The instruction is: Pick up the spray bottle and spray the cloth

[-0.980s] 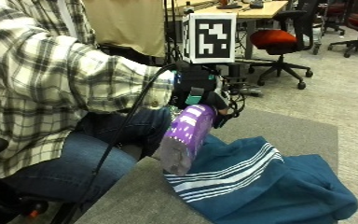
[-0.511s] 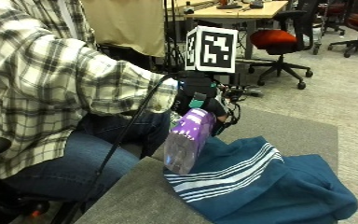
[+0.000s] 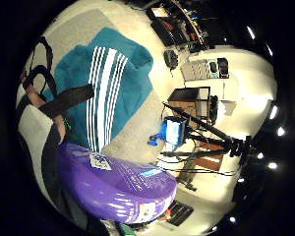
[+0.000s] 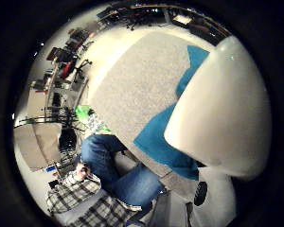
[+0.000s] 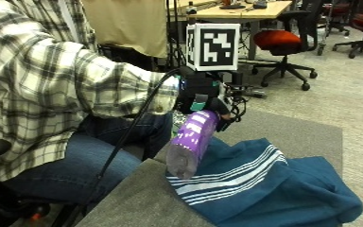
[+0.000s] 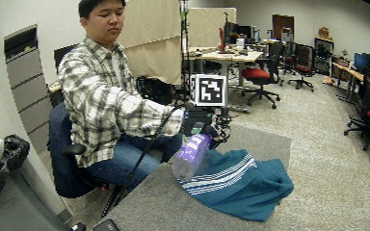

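A seated person in a plaid shirt holds the purple bottle (image 5: pixel 191 144) in the gloved right hand (image 5: pixel 210 97), fingers curled round its upper end. The bottle is lifted off the desk (image 5: pixel 143 201) and hangs tilted, its base lowest, over the near edge of the cloth (image 5: pixel 270 189). Whether the base touches the cloth cannot be told from the outside view.

The cloth is teal with white stripes, lying rumpled on the grey desk surface, bunched higher at the end away from the person. In the little-finger palm view the bottle (image 3: pixel 115 184) fills the space close to the palm, a label showing on its side, with the striped cloth (image 3: pixel 105 91) spread on the desk beyond it. In the thumb-side view a white rounded part (image 4: pixel 222 109) close to the palm covers part of the cloth (image 4: pixel 156 139).

An office chair (image 5: pixel 288 42) with a red seat stands on the floor behind the desk.
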Motion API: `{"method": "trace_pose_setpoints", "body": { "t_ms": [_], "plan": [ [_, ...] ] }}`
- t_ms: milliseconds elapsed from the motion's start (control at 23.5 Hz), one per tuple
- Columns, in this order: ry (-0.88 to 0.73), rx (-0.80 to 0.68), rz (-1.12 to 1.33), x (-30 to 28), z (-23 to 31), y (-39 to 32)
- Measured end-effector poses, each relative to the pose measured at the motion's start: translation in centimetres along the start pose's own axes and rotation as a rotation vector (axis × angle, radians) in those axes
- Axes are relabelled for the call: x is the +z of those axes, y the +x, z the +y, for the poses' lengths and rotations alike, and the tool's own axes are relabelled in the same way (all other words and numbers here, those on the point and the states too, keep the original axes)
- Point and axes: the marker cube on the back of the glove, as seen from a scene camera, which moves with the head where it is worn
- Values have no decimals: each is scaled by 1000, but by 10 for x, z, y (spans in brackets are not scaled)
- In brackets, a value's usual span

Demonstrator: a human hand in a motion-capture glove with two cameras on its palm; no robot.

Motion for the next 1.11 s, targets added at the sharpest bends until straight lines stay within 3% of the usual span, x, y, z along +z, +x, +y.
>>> {"method": "trace_pose_setpoints", "body": {
  "t_ms": [767,1108],
  "plan": [
    [638,202,-899,-87,39,65],
    [742,196,-1015,-94,48,69]
  ]
}}
